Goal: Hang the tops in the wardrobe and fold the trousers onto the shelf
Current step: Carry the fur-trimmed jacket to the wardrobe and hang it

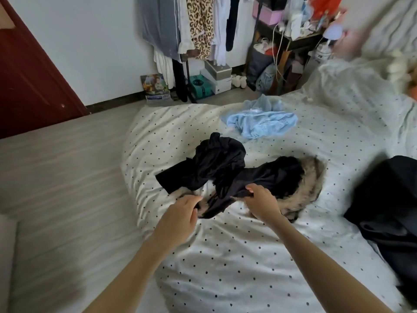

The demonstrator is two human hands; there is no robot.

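Two bare hands meet at the centre of the frame over a bed with a polka-dot cover (237, 256). The left hand (178, 216) pinches the near edge of a black garment (216, 168) between thumb and curled fingers, and the right hand (262, 203) grips the same edge just to the right, its fingers folded round the cloth. The stretch of fabric between them is lifted slightly off the cover; the rest lies crumpled toward the middle of the frame. Whether it is a top or trousers cannot be told from its bunched shape.

Partly under the black cloth, right of centre, lies a furry brown-and-cream item (309, 184); much of it is covered, so its form stays unclear. Above it, in the upper middle, a light blue knitted garment (259, 123) sits rumpled on the cover, apart from the black one. At the right edge a dark bundle (390, 199) is cut off by the frame.

Along the top, hanging clothes (198, 26), among them a leopard-print piece, are cropped at their upper ends, so the rail holding them is out of sight. A cluttered dark shelf unit (286, 41) stands to their right. The upper right corner is smeared with blur, and what is there cannot be made out. A dark red door (29, 75) fills the upper left.
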